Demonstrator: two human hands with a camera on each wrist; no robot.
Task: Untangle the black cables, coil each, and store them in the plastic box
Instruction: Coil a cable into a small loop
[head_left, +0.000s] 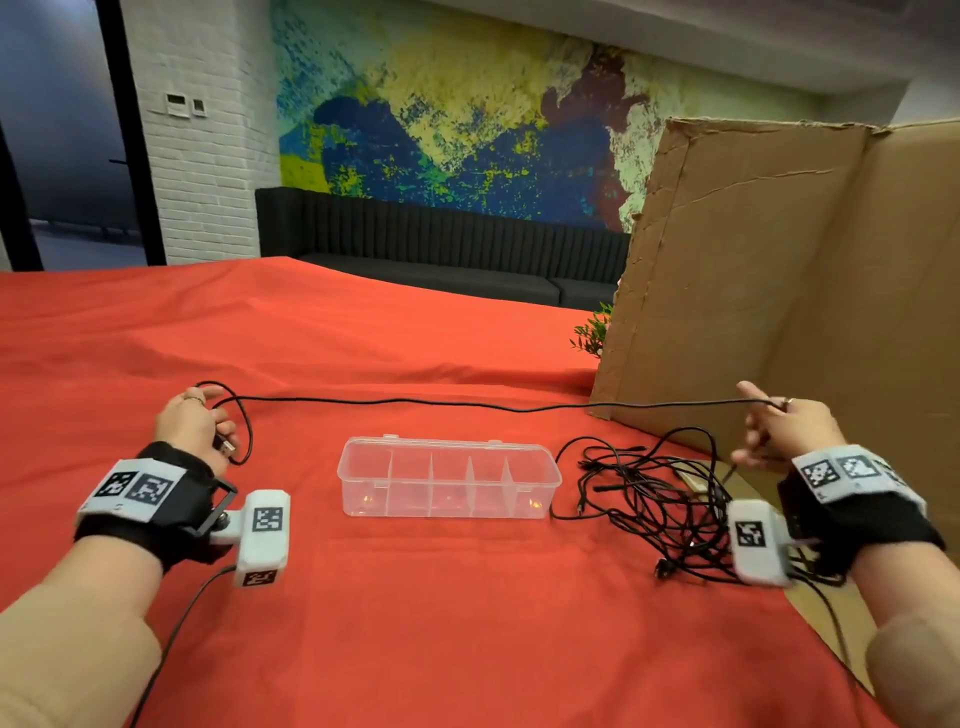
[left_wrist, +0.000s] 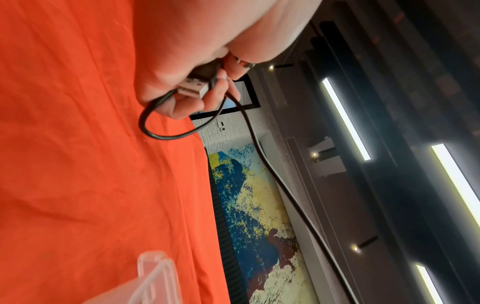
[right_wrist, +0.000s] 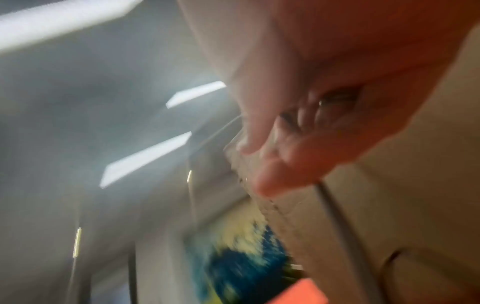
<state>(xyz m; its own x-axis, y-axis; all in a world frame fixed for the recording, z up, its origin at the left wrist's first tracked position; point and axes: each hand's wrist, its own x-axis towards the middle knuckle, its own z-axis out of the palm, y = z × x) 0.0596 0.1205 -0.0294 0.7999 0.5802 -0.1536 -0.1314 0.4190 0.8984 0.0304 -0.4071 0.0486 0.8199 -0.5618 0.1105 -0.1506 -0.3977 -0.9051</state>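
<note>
One black cable (head_left: 415, 401) stretches taut above the red cloth between my two hands. My left hand (head_left: 195, 423) grips its USB plug end (left_wrist: 193, 87) and a small loop of it, at the left of the clear plastic box (head_left: 449, 480). My right hand (head_left: 779, 423) pinches the cable's other stretch in front of the cardboard; the right wrist view is blurred, showing curled fingers (right_wrist: 272, 181) and the cable (right_wrist: 337, 222) leaving them. A tangled heap of black cables (head_left: 654, 499) lies right of the box. The box is open, with several dividers, and nothing shows inside.
A tall cardboard sheet (head_left: 779, 291) stands at the right, its foot close behind the tangle. The red cloth (head_left: 363, 332) covers the table. A small green plant (head_left: 592, 332) peeks out beside the cardboard. A dark bench runs along the far wall.
</note>
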